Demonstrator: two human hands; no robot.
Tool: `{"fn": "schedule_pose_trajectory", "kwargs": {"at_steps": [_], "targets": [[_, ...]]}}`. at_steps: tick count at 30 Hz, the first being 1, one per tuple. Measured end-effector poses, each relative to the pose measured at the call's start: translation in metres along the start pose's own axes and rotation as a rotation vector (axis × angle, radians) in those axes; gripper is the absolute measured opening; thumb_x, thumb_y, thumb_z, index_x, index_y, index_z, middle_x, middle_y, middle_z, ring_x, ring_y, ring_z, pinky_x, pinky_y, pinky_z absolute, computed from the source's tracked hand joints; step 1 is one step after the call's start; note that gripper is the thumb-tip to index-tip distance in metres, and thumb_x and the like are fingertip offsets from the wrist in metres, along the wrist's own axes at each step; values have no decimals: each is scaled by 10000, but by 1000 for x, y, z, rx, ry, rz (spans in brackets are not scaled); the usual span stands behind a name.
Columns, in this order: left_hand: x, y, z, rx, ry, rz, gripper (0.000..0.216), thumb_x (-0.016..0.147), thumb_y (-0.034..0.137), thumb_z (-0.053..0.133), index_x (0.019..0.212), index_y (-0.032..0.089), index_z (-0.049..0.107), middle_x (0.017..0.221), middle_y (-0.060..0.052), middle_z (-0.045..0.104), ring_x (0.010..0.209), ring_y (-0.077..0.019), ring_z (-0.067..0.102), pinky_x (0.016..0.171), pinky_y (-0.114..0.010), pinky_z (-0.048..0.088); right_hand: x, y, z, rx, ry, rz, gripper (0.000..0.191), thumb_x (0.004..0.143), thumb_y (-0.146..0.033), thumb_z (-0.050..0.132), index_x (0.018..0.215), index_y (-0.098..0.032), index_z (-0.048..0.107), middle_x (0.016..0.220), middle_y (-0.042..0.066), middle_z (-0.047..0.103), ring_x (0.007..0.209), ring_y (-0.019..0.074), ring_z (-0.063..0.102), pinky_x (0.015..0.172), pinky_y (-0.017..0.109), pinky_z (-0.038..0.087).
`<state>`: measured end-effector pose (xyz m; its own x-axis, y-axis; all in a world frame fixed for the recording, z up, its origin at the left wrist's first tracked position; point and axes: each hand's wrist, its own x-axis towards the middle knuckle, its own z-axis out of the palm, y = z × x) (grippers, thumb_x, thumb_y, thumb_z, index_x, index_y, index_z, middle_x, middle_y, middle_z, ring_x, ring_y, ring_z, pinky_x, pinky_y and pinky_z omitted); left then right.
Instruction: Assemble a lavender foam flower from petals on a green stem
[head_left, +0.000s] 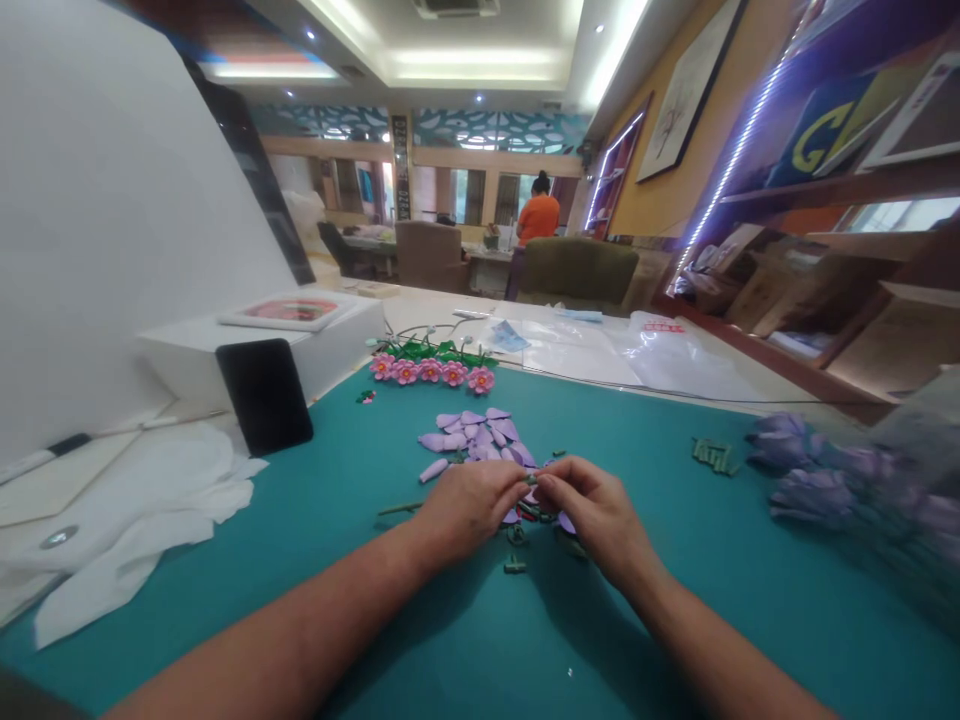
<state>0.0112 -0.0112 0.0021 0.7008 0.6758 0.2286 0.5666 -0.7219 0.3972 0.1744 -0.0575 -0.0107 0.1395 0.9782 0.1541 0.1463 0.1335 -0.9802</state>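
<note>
My left hand [474, 500] and my right hand [598, 508] meet over the teal mat, fingers closed in a pinch. Between their fingertips is a small green piece [531, 480]. A thin green stem [401, 509] shows left of my left hand; whether the hand holds it is hidden. Lilac petal pieces [469, 432] lie in a pile just beyond my hands. Under and below the fingers are more small parts, partly covered, including a round green piece [516, 535] and a short green connector [514, 566].
Pink toy flowers [430, 371] with green stems line the mat's far edge. A black tablet-like panel [264, 395] leans against a white box [349, 335] at left. Small green pieces [714, 455] and purple flowers [814, 480] lie right. A person in orange [538, 215] stands far back.
</note>
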Motion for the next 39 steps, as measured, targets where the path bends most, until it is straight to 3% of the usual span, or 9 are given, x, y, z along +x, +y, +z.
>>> {"fn": "schedule_pose_trajectory", "kwargs": {"at_steps": [10, 15, 18, 22, 25, 28, 34, 39], "targets": [[0, 1, 1, -41, -11, 0, 307, 955, 311, 366, 962, 184, 646, 871, -45, 679, 795, -178, 595, 684, -257, 391, 0, 4, 0, 3, 3, -37, 355, 684, -519, 667, 656, -170, 608, 551, -12, 586, 539, 116, 528, 530, 246, 434], [2, 1, -2, -95, -32, -15, 300, 933, 318, 368, 876, 183, 630, 827, -47, 658, 756, -176, 570, 667, -262, 377, 5, 0, -7, -64, -68, 5, 367, 694, -528, 650, 708, -161, 650, 600, 8, 631, 566, 122, 548, 558, 253, 444], [3, -1, -8, -263, -82, -61, 267, 901, 280, 378, 804, 169, 600, 777, -38, 633, 711, -161, 549, 651, -259, 388, 8, -4, -16, -106, -49, 34, 398, 711, -557, 613, 736, -162, 659, 637, 21, 659, 576, 126, 565, 564, 254, 452], [4, -6, -17, -716, -268, -207, 200, 849, 274, 417, 772, 155, 558, 754, -17, 604, 607, -118, 530, 565, -225, 430, 14, -6, -27, -167, 8, 60, 396, 700, -561, 606, 713, -167, 644, 617, 18, 651, 549, 121, 551, 526, 245, 435], [5, -11, -19, -965, -302, -306, 164, 799, 236, 485, 893, 136, 575, 786, -19, 595, 620, -106, 556, 538, -204, 458, 18, -3, -33, -159, 22, 76, 378, 682, -539, 619, 735, -166, 646, 617, 15, 643, 537, 116, 536, 510, 244, 424], [5, -14, -18, -1093, -287, -370, 372, 772, 199, 523, 1136, 131, 547, 825, -31, 604, 627, -104, 577, 516, -202, 465, 21, -1, -37, -119, 51, 112, 335, 643, -473, 641, 777, -167, 646, 614, 7, 635, 531, 111, 529, 515, 243, 422], [6, -17, -21, -1056, -270, -388, 519, 763, 183, 535, 1282, 183, 512, 842, -22, 623, 570, -81, 561, 462, -185, 401, 27, -2, -49, -158, 109, 107, 235, 634, -296, 517, 793, -172, 636, 637, -5, 620, 541, 105, 527, 524, 238, 417], [6, -16, -27, -1012, -252, -384, 530, 752, 173, 519, 1282, 188, 506, 807, -4, 613, 528, -61, 499, 443, -178, 334, 27, -4, -60, -370, 54, 61, 229, 674, -262, 463, 803, -173, 631, 584, -27, 559, 517, 108, 478, 513, 243, 393]]}}
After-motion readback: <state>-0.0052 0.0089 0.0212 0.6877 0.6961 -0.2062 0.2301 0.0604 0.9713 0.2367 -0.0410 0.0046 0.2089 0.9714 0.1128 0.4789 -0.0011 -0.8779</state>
